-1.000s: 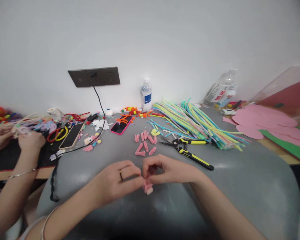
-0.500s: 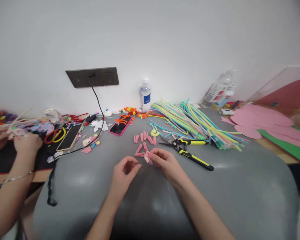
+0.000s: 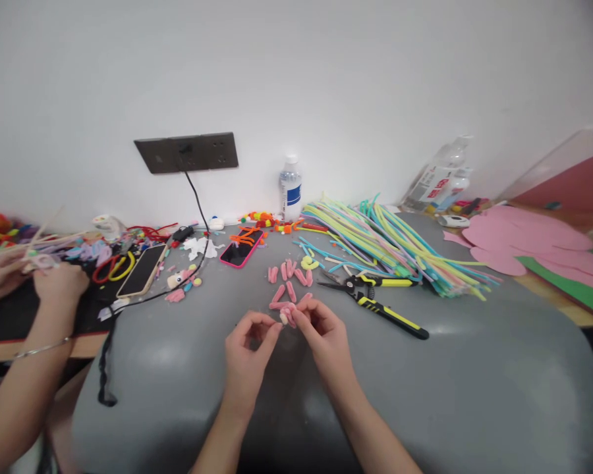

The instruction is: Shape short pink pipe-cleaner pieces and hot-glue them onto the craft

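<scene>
My right hand (image 3: 327, 332) is closed, pinching a small bent pink pipe-cleaner piece (image 3: 288, 315) with a cream-coloured tip between thumb and forefinger. Beside that tip, my left hand (image 3: 251, 355) is closed in a pinch; what lies between its fingertips is too small to make out. Just beyond the fingers, several short folded pink pipe-cleaner lengths (image 3: 290, 291) lie on the grey table (image 3: 178, 388). Pliers (image 3: 375, 304) with yellow and black handles rest open to the right of my right hand.
A bundle of pastel pipe cleaners (image 3: 375, 237) lies at the back right, near a water bottle (image 3: 291, 189). Pink paper shapes (image 3: 524, 234) are at far right. On the left are a phone (image 3: 142, 270), a black cable (image 3: 197, 197), scissors (image 3: 113, 266) and another person's hands (image 3: 59, 286).
My right hand has brought the pink piece left and slightly nearer, so its cream tip meets my left fingertips. The view has shifted a little. My left hand stays in a pinch.
</scene>
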Tool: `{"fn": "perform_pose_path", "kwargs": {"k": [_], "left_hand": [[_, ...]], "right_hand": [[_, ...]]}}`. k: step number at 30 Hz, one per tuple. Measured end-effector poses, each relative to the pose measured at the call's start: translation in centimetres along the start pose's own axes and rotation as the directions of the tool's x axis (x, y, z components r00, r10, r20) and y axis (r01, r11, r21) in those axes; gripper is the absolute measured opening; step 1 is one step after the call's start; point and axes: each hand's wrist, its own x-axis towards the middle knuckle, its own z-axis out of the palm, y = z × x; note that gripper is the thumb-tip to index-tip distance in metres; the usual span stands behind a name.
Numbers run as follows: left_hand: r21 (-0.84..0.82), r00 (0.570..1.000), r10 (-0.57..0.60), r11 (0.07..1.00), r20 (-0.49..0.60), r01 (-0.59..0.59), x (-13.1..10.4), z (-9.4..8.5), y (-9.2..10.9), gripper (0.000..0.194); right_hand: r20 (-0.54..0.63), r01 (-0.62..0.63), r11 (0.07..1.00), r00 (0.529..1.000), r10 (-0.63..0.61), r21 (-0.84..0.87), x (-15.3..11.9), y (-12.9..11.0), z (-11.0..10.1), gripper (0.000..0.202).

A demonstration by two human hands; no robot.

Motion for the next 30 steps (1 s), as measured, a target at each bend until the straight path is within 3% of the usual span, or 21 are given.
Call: {"fn": "perform_pose_path", "kwargs": {"k": [6,11,19,25,30], "left_hand": [[0.005,0.998,0.053,0.999,-0.017,-0.052,-0.4,0.1,0.3,0.014],[0.002,0.989,0.142,0.99,-0.036,-0.142,-0.9,-0.3,0.8,0.014],[-0.055,0.988,0.148,0.987,-0.034,-0.15,-1.8,-0.7,1.5,0.011],[-0.084,0.98,0.195,0.977,-0.037,-0.198,-1.9,-0.9,1.7,0.014],[-0.114,0.964,0.266,0.957,-0.009,-0.265,-2.0,-1.3,1.8,0.012]], "right_hand": [[0.009,0.057,0.998,0.998,-0.057,0.021,-0.5,0.6,0.0,0.024],[0.013,0.187,0.978,0.982,-0.186,-0.088,-1.4,0.7,-0.2,0.017],[0.087,0.337,0.932,0.941,-0.328,-0.13,-1.9,-0.1,-0.4,0.014],[0.127,0.348,0.93,0.934,-0.334,-0.114,-2.0,-0.7,-0.4,0.016],[0.113,0.249,0.968,0.963,-0.244,-0.033,-2.3,-0.5,-0.3,0.019]]}}
